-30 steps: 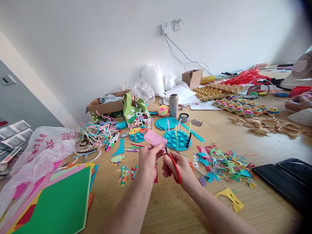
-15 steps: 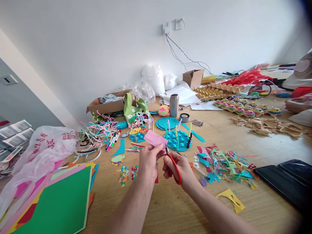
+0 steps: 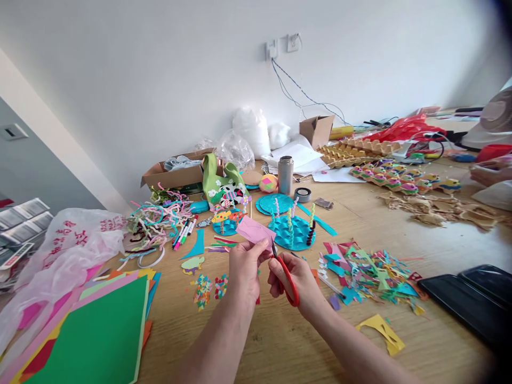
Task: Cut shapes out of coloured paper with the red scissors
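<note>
My left hand (image 3: pixel 247 266) pinches a small pink piece of paper (image 3: pixel 254 230) that has a faint drawn outline on it. In my right hand (image 3: pixel 294 280) are red-handled scissors (image 3: pixel 288 280), their dark blades at the paper's right edge. Both hands are close together above the table. Just beyond them stands a blue scalloped disc (image 3: pixel 294 234) with fuzzy pipe-cleaner stalks upright on it. Left of the paper, paper fish (image 3: pixel 222 216) sit over a smaller blue base. A pale green fish cutout (image 3: pixel 192 264) lies near my left hand.
Coloured paper scraps (image 3: pixel 372 272) are heaped on the right, beside a black phone-like object (image 3: pixel 460 304). Stacked coloured sheets (image 3: pixel 92 336) lie front left. Pipe cleaners (image 3: pixel 160 218), markers (image 3: pixel 184 233), a metal bottle (image 3: pixel 285 175) and tape (image 3: pixel 303 194) are farther back. Another person's hand (image 3: pixel 491 172) shows far right.
Hardly anything differs. The camera view has shifted slightly, and both hands keep the paper and scissors in nearly the same position.
</note>
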A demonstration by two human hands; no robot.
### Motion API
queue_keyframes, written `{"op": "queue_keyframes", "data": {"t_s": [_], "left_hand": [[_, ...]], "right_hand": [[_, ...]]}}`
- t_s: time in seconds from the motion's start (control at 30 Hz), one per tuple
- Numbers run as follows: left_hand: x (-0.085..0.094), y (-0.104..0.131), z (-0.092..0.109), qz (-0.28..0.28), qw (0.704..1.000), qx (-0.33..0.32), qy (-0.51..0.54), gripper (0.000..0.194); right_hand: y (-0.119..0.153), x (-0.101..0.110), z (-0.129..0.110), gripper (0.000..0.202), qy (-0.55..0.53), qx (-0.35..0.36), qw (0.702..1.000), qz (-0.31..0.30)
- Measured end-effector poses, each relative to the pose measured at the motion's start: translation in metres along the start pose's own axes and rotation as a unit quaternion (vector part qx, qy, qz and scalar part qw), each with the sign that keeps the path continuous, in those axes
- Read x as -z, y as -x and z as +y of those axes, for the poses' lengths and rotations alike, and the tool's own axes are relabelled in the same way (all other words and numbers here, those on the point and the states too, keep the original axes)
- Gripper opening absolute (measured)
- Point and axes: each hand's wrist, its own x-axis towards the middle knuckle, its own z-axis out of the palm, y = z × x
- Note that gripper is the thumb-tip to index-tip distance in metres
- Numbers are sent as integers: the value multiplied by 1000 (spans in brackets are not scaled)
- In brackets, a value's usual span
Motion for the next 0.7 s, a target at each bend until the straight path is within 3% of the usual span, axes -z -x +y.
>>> {"op": "queue_keyframes", "data": {"t_s": [0.7], "left_hand": [[-2, 0, -2, 15, 1000, 5, 8, 19]], "right_hand": [[0, 1, -2, 44, 31, 9, 999, 0]]}}
